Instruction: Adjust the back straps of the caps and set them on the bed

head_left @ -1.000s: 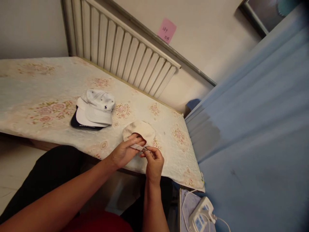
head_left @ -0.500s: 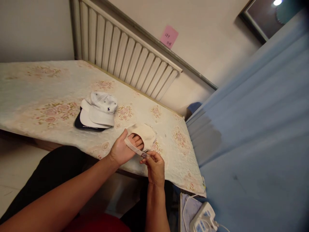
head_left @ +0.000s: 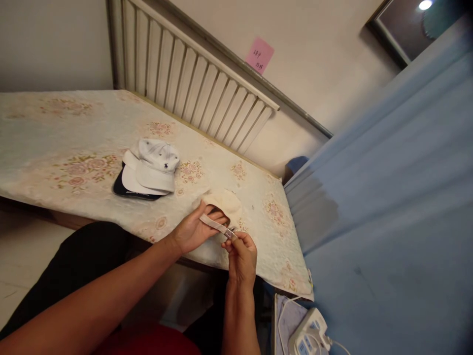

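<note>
A cream baseball cap (head_left: 224, 199) is held above the near edge of the bed, its back opening turned toward me. My left hand (head_left: 192, 231) reaches into that opening, palm up, with the thumb at the rim and the fingers partly hidden inside. Across the left fingers runs the cap's pale adjustment strap (head_left: 214, 225). My right hand (head_left: 244, 255) pinches the strap's right end, close to a small metal-looking buckle (head_left: 229, 233). To the left, a stack of caps lies on the bed: white caps (head_left: 157, 165) over a dark-brimmed cap (head_left: 120, 187).
A floral sheet (head_left: 258, 236) covers the bed. Behind it stands a white radiator (head_left: 192, 79) against the wall, with a pink note (head_left: 260, 55) above. Blue curtain (head_left: 384, 197) hangs at the right. A white power strip (head_left: 308, 333) with cords is at lower right.
Both hands and the cream cap have shifted slightly to the right. My grip on the strap stays the same, and the stacked caps have not moved.
</note>
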`<action>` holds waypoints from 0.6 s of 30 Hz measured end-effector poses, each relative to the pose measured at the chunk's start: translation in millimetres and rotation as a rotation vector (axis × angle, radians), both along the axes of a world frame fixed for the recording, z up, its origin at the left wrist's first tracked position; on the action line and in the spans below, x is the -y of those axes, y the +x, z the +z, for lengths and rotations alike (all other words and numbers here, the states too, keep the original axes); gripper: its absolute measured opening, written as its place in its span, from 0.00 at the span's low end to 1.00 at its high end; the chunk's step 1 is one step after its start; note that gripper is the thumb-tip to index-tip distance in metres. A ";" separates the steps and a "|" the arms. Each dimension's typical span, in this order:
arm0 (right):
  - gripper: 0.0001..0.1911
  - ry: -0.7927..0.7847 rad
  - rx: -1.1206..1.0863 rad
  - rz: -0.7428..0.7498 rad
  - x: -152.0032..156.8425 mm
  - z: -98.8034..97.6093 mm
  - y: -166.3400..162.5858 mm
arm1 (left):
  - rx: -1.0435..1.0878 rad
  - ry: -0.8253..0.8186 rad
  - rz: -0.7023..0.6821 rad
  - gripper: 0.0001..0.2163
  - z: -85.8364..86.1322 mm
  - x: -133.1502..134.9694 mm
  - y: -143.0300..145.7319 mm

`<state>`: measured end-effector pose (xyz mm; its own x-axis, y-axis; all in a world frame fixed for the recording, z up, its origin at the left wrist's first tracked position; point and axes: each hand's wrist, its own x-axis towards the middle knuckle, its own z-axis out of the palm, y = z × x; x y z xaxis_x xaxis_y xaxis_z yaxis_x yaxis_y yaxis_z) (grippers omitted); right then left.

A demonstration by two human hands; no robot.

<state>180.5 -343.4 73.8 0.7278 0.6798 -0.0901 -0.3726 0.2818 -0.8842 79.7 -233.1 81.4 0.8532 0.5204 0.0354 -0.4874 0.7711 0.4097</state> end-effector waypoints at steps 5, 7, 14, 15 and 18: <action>0.10 0.024 -0.008 -0.024 -4.2 3.2 -6.8 | -0.201 0.273 0.072 0.19 -10.6 13.8 2.0; 0.10 0.016 -0.003 -0.021 -5.7 3.1 -8.9 | -0.266 0.377 0.117 0.19 -12.3 18.3 4.2; 0.09 -0.003 0.080 -0.004 -9.4 -0.1 -13.2 | -0.375 0.558 0.168 0.12 -7.7 23.7 12.5; 0.09 -0.006 0.097 -0.007 -9.6 -0.7 -13.3 | -0.393 0.568 0.171 0.13 -7.7 23.7 12.6; 0.09 -0.017 0.123 -0.039 -9.8 -2.0 -13.3 | -0.419 0.617 0.174 0.14 -10.2 23.2 11.4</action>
<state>167.2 -333.6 71.7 0.7602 0.6496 -0.0098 -0.2499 0.2785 -0.9274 91.1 -256.3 71.2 0.7670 0.6393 0.0541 -0.2893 0.2695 0.9185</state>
